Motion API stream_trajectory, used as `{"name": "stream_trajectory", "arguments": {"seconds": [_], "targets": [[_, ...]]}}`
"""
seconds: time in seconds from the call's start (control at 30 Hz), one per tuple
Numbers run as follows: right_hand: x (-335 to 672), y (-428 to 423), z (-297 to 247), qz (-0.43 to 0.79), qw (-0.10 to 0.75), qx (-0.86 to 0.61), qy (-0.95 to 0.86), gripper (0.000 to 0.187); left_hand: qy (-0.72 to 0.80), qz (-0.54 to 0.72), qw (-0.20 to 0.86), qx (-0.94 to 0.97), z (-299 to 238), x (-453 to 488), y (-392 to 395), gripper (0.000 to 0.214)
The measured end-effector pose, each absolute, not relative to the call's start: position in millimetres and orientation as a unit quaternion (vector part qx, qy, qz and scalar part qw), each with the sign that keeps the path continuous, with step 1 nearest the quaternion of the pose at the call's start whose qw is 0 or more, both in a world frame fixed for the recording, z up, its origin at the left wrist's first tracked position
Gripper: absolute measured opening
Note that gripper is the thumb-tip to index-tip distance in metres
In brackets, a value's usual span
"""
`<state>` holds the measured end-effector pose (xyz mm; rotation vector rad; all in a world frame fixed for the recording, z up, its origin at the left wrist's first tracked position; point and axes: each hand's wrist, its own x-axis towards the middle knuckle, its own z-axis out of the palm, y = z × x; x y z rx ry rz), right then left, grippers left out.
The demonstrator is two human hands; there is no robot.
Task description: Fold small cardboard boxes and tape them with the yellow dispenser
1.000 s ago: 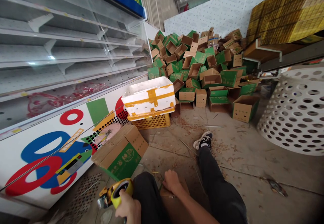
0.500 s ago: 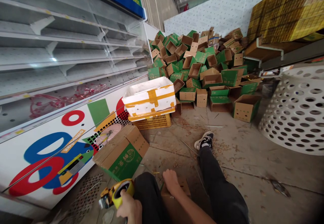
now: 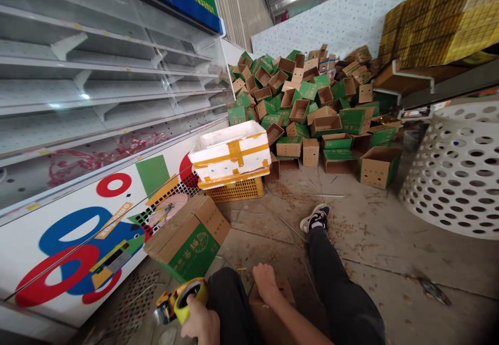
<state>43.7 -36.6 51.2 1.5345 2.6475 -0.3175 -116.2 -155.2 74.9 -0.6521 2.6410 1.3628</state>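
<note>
I sit on the concrete floor with both legs stretched out. My left hand (image 3: 199,320) is closed round a yellow tape dispenser (image 3: 180,297) at the bottom edge, beside my left knee. My right hand (image 3: 265,281) rests with curled fingers on the top of a brown cardboard box (image 3: 277,299) that stands between my legs; most of that box is hidden by my arm and legs. A green and brown carton (image 3: 189,235) leans against the display cooler just left of my left hand.
A white display cooler (image 3: 97,142) with bare shelves runs along the left. A taped white foam box (image 3: 230,153) sits on a yellow crate (image 3: 234,189). Several green and brown cartons (image 3: 312,111) are piled at the back. A white perforated basket (image 3: 456,168) stands at right.
The view has tipped slightly downward. My right hand has shifted a little on the box top, and more of the box shows. My left hand keeps its hold on the dispenser.
</note>
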Motion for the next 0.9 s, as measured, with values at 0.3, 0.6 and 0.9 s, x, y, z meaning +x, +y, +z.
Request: {"name": "stream_trajectory", "arguments": {"seconds": [0.3, 0.6, 0.9], "targets": [[43, -36, 49, -0.097, 0.022, 0.493, 0.864, 0.025, 0.903, 0.363, 0.14, -0.185, 90, -118, -156, 0.051], [44, -38, 56, -0.099, 0.028, 0.488, 0.867, 0.025, 0.88, 0.423, 0.073, -0.202, 84, -116, -158, 0.055], [44, -39, 58, -0.096, 0.023, 0.493, 0.864, 0.02, 0.888, 0.406, 0.122, -0.181, 95, -112, -157, 0.051]]}}
